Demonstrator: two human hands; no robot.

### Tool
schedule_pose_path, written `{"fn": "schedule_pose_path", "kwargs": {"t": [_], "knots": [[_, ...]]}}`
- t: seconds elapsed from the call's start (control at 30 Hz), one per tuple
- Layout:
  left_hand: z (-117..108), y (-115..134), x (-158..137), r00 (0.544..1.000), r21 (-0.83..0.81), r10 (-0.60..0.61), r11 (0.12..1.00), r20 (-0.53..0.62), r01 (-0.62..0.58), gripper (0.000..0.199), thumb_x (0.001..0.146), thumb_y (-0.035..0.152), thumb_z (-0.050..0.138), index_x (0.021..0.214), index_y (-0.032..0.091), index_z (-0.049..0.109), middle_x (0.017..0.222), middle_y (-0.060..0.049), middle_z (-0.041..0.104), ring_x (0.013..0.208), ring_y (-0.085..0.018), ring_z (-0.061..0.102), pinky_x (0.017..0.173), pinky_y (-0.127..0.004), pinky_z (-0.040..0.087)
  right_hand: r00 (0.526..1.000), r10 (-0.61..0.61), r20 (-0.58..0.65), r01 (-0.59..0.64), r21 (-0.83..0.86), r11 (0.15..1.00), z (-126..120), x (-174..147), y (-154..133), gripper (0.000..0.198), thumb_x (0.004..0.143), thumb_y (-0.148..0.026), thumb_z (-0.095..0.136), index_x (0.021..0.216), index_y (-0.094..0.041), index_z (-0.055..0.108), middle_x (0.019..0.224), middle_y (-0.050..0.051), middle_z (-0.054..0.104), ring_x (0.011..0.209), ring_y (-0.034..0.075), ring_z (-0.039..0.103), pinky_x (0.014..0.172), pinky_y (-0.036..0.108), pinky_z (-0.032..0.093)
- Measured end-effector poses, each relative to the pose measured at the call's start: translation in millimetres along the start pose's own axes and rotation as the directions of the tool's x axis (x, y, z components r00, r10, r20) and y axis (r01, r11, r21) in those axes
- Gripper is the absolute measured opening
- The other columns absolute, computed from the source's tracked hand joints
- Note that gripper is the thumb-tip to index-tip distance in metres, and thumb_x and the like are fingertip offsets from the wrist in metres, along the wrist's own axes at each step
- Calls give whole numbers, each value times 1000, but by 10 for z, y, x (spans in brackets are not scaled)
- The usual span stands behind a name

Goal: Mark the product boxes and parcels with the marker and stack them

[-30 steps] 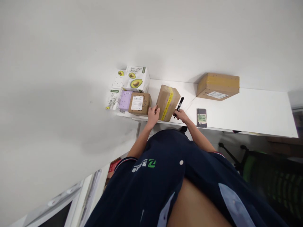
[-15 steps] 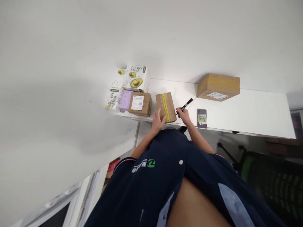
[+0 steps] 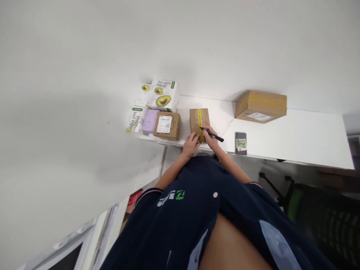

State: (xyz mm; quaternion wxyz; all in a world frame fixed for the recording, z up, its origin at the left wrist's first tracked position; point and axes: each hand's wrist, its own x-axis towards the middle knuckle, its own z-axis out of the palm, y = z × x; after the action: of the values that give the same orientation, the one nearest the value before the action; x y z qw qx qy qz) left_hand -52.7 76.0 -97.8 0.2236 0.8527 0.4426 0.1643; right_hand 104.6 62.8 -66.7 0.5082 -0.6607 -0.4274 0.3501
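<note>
A small cardboard box [image 3: 194, 122] with a strip of yellow tape across its top lies near the front edge of the white table. My left hand [image 3: 191, 144] grips its near left corner, the fingers bent over the edge. In my right hand [image 3: 211, 139] is a black marker [image 3: 216, 137], held in a writing grip. The marker's tip is at the yellow tape, though whether it touches cannot be made out. The right hand rests on the near right part of the box.
Left of the box stand a labelled cardboard carton [image 3: 174, 125], a purple box [image 3: 150, 120] and white avocado-print boxes [image 3: 165, 92]. To the right, a phone [image 3: 241, 149] with a banknote lies near the edge of the table [image 3: 312, 138]. A larger taped carton [image 3: 266, 101] stands against the wall.
The box has turned to lie straighter. My right hand has moved left onto it, and the marker has swung round so its tip is at the tape. My left hand has shifted to the near corner.
</note>
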Motion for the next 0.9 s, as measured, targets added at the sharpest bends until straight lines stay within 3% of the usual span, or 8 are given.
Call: {"fn": "schedule_pose_path", "kwargs": {"t": [0.1, 0.3, 0.6, 0.9], "knots": [[-42, 11, -19, 1000, 24, -15, 1000, 21, 15, 45, 93, 30, 65, 136, 15, 61, 145, -18, 56, 129, -30, 58, 113, -45, 46, 1000, -9, -5, 8, -118, 993, 9, 24, 18, 28, 83, -47, 55, 95, -22, 62, 85, 2, 69, 78, 18, 63, 80, 34, 54], [-139, 59, -35, 995, 62, -64, 996, 71, 60, 47, 94, 30, 64, 139, 18, 60, 150, -15, 54, 128, -29, 59, 109, -40, 49, 995, -101, -6, 98, -183, 978, 25, 32, 21, 21, 79, -44, 50, 71, -25, 50, 67, -1, 58, 63, 17, 55, 68, 33, 49], [-163, 86, -36, 994, 73, -79, 995, 74, 74, 47, 93, 31, 64, 139, 21, 60, 149, -12, 55, 127, -27, 60, 108, -38, 50, 992, -127, 6, 126, -220, 967, 26, 10, 30, 20, 79, -42, 52, 69, -25, 48, 64, -1, 57, 61, 16, 54, 65, 31, 48], [-115, 52, -42, 996, -12, -71, 997, 47, 71, 46, 92, 29, 64, 138, 21, 61, 148, -14, 55, 128, -29, 59, 110, -44, 49, 998, -67, 8, 67, -200, 977, 29, 10, -2, 22, 77, -45, 54, 68, -25, 50, 64, -1, 56, 61, 16, 51, 68, 31, 47]]}}
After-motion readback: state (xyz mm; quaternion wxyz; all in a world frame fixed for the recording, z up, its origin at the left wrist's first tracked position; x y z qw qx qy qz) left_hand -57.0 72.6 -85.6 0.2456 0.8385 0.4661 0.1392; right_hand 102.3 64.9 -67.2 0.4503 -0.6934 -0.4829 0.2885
